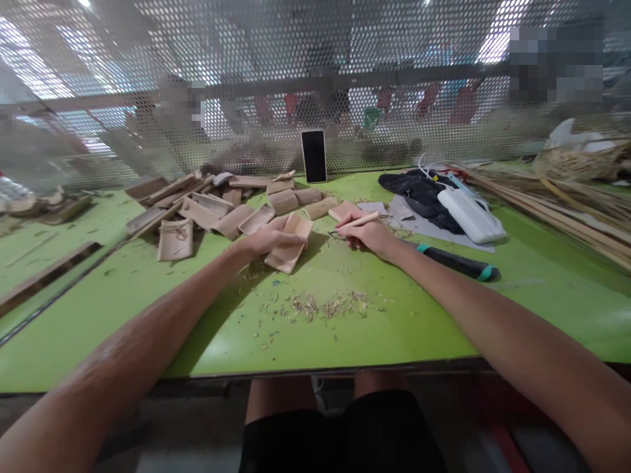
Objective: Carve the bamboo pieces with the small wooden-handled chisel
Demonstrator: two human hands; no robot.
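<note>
My left hand [269, 238] is closed around a curved piece of bamboo [290, 255], pale and trough-shaped, tilted above the green table. In my right hand [363, 235] is a carving tool [363, 220] with a light wooden handle, gripped like a pen. Its thin dark tip points left toward the bamboo piece, with a gap between them. Another flat wooden piece [340, 210] lies just behind my right fingers. Curly shavings [330, 305] are scattered on the table in front of both hands.
Piled bamboo pieces [234, 220] lie to the left and back. A phone [314, 156] leans on the perforated metal screen [246, 112]. To the right are a black-and-teal tool handle [458, 261], a white power bank-like block [470, 215], dark cloth [417, 190] and long strips [557, 210].
</note>
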